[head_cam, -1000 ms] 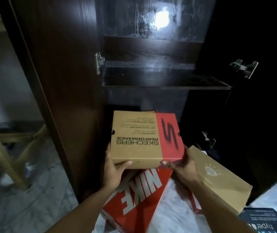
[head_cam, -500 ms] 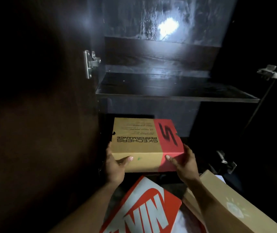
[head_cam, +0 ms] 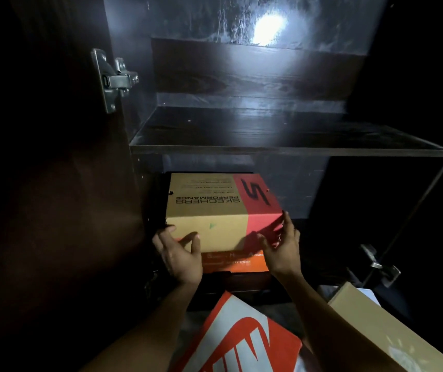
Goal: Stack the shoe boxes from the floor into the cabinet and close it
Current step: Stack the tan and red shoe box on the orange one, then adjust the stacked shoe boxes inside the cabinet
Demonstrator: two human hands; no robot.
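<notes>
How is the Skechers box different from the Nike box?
The Skechers box is mostly plain brown with a red end; the Nike box is orange-red with big white lettering. The Skechers box sits level inside the cabinet, on top of an orange box; the Nike box lies outside, in front of the cabinet, turned at an angle. Both hands, the left hand and the right hand, are at the Skechers box; neither touches the Nike box. Both are closed cardboard shoe boxes.
</notes>
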